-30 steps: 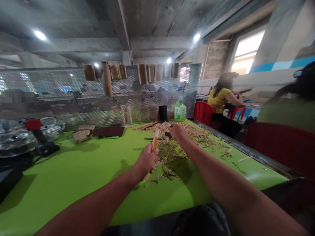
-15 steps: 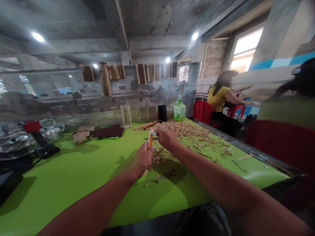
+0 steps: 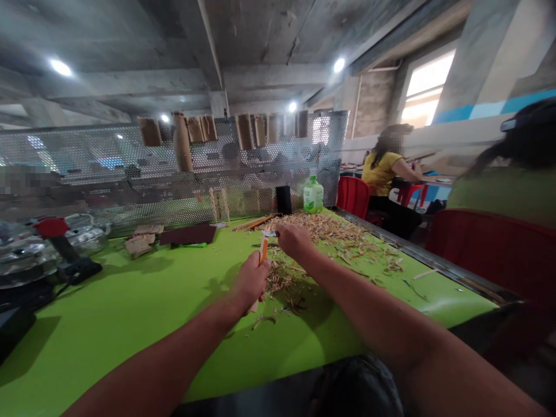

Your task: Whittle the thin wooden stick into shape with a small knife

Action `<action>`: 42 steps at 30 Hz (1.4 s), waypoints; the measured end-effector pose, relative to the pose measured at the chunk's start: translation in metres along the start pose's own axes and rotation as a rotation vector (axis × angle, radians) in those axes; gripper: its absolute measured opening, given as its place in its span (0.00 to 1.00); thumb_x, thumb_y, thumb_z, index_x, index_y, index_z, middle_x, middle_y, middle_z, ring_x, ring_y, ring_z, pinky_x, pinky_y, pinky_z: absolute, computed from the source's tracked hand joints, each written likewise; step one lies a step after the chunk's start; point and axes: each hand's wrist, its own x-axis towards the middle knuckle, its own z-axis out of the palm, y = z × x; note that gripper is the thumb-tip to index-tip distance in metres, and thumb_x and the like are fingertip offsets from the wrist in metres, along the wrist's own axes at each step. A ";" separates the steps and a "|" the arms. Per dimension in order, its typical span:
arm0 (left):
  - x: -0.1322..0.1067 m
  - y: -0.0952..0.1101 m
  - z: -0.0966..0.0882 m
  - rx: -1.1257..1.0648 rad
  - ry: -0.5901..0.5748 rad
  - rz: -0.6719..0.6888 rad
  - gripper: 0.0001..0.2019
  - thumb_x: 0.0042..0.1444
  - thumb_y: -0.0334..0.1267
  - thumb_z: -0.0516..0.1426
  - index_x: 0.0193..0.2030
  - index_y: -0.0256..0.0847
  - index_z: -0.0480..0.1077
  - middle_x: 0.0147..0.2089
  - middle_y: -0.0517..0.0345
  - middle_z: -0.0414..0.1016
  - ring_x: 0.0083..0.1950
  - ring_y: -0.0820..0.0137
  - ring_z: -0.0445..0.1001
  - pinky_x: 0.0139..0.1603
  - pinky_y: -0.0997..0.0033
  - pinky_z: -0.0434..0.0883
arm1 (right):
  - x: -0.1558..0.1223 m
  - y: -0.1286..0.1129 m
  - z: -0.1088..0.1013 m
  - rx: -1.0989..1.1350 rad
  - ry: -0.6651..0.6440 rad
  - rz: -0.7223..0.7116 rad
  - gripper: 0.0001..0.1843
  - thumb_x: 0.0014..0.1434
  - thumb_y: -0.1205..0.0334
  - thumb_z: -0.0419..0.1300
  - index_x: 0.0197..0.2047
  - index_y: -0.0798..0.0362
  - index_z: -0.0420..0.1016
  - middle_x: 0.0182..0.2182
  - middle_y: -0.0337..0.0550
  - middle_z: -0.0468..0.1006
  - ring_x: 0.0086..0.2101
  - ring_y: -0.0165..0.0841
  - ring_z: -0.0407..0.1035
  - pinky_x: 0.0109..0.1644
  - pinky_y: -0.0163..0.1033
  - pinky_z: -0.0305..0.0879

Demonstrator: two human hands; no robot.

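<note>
The fingers of the left hand (image 3: 249, 282) are wrapped tight around the lower part of a wooden stick (image 3: 263, 252), which is held nearly upright with its orange-tinted upper end standing clear above the fist. The fingers of the right hand (image 3: 295, 240) are closed on a small blade (image 3: 269, 233), which is set against the top of the stick. Loose wood shavings (image 3: 330, 227) are spread under and beyond both hands on the green table (image 3: 143, 301). Farther off, a green bottle (image 3: 313, 197) and a black cylinder (image 3: 284, 200) are stood before a perforated metal screen (image 3: 108, 168).
</note>
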 end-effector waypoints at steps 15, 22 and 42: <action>-0.018 -0.003 0.014 -0.071 -0.197 0.019 0.10 0.65 0.45 0.48 0.43 0.41 0.60 0.26 0.67 0.60 0.19 0.78 0.53 0.18 0.78 0.56 | 0.019 0.086 -0.006 0.110 -0.008 0.531 0.19 0.64 0.65 0.50 0.52 0.56 0.78 0.45 0.58 0.80 0.44 0.43 0.75 0.42 0.39 0.66; 0.005 -0.012 -0.002 -0.172 -0.126 0.056 0.10 0.63 0.47 0.51 0.38 0.44 0.56 0.24 0.72 0.57 0.15 0.82 0.50 0.14 0.80 0.54 | 0.016 0.020 0.013 0.211 0.036 0.197 0.21 0.63 0.63 0.51 0.54 0.46 0.77 0.43 0.47 0.82 0.43 0.38 0.75 0.45 0.36 0.63; -0.004 -0.006 0.004 -0.047 -0.052 0.070 0.09 0.63 0.44 0.52 0.36 0.43 0.58 0.23 0.70 0.55 0.17 0.79 0.51 0.18 0.79 0.53 | -0.002 0.007 -0.003 0.102 0.015 0.091 0.19 0.65 0.62 0.47 0.49 0.47 0.78 0.42 0.49 0.82 0.43 0.39 0.74 0.44 0.36 0.62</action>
